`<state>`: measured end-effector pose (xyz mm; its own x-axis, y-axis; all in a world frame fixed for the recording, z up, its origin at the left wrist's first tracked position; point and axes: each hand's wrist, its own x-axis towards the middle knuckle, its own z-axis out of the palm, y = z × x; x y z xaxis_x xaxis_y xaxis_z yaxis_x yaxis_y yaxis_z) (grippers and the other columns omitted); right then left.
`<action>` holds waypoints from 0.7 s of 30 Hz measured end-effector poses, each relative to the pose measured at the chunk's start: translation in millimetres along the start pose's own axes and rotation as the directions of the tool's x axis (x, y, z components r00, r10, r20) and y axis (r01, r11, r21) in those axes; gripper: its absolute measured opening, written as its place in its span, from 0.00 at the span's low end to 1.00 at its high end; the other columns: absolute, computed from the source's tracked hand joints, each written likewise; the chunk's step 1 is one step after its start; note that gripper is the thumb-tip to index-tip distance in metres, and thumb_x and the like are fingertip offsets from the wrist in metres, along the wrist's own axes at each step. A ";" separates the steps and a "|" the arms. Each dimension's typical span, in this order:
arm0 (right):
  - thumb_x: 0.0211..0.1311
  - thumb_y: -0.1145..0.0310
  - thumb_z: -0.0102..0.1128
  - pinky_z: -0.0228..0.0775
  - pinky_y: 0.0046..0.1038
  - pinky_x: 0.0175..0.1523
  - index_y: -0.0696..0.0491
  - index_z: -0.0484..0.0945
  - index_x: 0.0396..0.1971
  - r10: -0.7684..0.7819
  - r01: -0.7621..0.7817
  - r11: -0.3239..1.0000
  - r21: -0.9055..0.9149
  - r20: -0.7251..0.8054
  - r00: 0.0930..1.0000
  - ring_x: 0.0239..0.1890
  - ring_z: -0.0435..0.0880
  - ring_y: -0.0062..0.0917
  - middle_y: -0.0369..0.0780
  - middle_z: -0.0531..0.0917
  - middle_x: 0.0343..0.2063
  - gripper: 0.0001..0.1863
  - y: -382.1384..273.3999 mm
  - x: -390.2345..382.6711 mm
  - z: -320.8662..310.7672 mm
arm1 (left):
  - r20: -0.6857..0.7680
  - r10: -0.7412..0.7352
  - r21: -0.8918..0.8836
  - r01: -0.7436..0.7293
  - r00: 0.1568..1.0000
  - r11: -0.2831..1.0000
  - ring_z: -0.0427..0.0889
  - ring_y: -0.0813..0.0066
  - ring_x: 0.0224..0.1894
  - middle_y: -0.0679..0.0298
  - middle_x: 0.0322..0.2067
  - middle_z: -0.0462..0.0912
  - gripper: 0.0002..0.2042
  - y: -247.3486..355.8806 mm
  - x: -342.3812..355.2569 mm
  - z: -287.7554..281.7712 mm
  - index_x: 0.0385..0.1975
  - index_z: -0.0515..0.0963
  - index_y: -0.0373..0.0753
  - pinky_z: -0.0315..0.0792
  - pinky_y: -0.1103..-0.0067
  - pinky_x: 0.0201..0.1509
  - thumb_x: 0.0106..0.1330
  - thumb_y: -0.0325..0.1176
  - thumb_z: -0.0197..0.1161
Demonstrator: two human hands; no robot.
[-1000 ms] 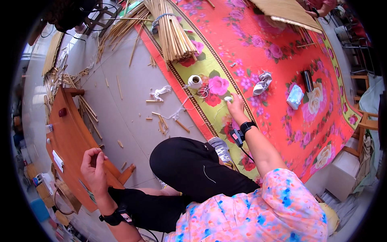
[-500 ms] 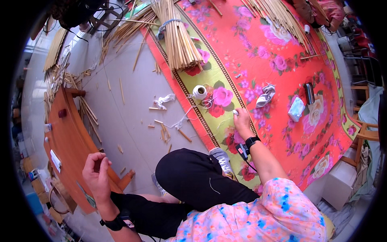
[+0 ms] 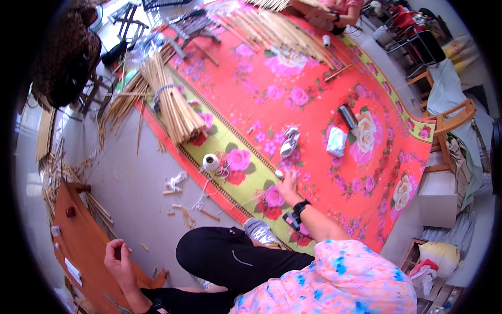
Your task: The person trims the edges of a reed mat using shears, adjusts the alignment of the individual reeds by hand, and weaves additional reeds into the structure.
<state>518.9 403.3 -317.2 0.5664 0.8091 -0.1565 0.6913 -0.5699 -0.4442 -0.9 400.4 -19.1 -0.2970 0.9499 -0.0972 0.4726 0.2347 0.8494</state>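
Observation:
My right hand [image 3: 287, 189] is closed on a small white object [image 3: 279, 174], too small to name, above the red and yellow floral mat [image 3: 324, 199]. My left hand [image 3: 119, 260] is held up over the orange-brown wooden bench [image 3: 86, 230], fingers curled toward the thumb; whatever they may pinch is hidden. Left of my right hand, a spool of white string [image 3: 210, 161] stands on the mat's yellow border, loose string trailing from it. Beyond it lies a tied bundle of thin wooden sticks [image 3: 172, 107]. A crumpled grey cloth [image 3: 289, 142] is ahead of my right hand.
To the right on the mat are a white-blue packet [image 3: 337, 141] and a dark case [image 3: 348, 116]. More sticks [image 3: 277, 34] spread at the back near another person [image 3: 342, 13]. Stick scraps and a white cloth [image 3: 177, 181] lie on the grey floor. A wooden chair [image 3: 444, 128] stands right.
My view has turned, so the mat and bundle appear farther left. My right hand, still on the small white object, is nearer the grey cloth. My left hand stays curled.

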 end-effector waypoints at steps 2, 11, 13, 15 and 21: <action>0.44 0.75 0.62 0.67 0.38 0.57 0.55 0.74 0.44 -0.042 0.037 0.994 0.101 0.042 0.998 0.50 0.73 0.45 0.48 0.69 0.49 0.21 -12.0 -9.3 5.7 | -0.018 0.024 -0.001 -0.024 1.000 1.000 0.73 0.85 0.28 0.69 0.28 0.74 0.02 -6.3 0.4 -1.4 0.34 0.73 0.32 0.70 0.87 0.33 0.65 0.20 0.55; 0.53 0.68 0.56 0.74 0.41 0.42 0.57 0.78 0.40 -0.528 0.459 0.845 0.275 0.561 0.638 0.37 0.82 0.46 0.50 0.82 0.31 0.14 -102.0 -63.3 -56.8 | -0.010 0.135 -0.003 -0.135 0.991 0.991 0.73 0.85 0.26 0.70 0.25 0.73 0.01 -4.5 1.2 1.9 0.33 0.73 0.32 0.71 0.87 0.31 0.64 0.21 0.56; 0.54 0.68 0.58 0.74 0.41 0.43 0.56 0.79 0.43 -0.525 0.594 0.795 0.124 0.632 0.570 0.38 0.82 0.46 0.50 0.82 0.33 0.16 -107.2 -70.4 -72.6 | -0.009 0.153 0.016 -0.153 0.988 0.988 0.73 0.85 0.26 0.69 0.25 0.73 0.01 -2.0 -0.9 5.6 0.33 0.74 0.33 0.71 0.86 0.31 0.64 0.21 0.56; 0.54 0.67 0.57 0.73 0.42 0.43 0.57 0.78 0.42 -0.629 0.630 0.741 0.231 0.565 0.534 0.38 0.81 0.46 0.51 0.82 0.33 0.15 -107.9 -76.2 -80.8 | -0.003 0.168 0.034 -0.168 0.986 0.985 0.73 0.85 0.25 0.69 0.25 0.73 0.01 -2.2 -2.8 11.0 0.33 0.74 0.33 0.71 0.86 0.31 0.64 0.21 0.55; 0.54 0.68 0.57 0.73 0.41 0.44 0.57 0.79 0.40 -0.742 0.636 0.669 0.385 0.300 0.599 0.40 0.81 0.44 0.50 0.82 0.34 0.14 -157.8 -86.7 -143.7 | 0.003 0.199 0.116 -0.198 0.980 0.973 0.74 0.82 0.26 0.67 0.25 0.75 0.02 -5.6 4.1 23.4 0.33 0.74 0.33 0.72 0.84 0.31 0.64 0.22 0.56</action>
<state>425.1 402.5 -106.8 -0.3082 0.9509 -0.0286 0.6496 0.1884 -0.7366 14.7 407.7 -36.4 -0.1943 0.9783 0.0719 0.6149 0.0643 0.7860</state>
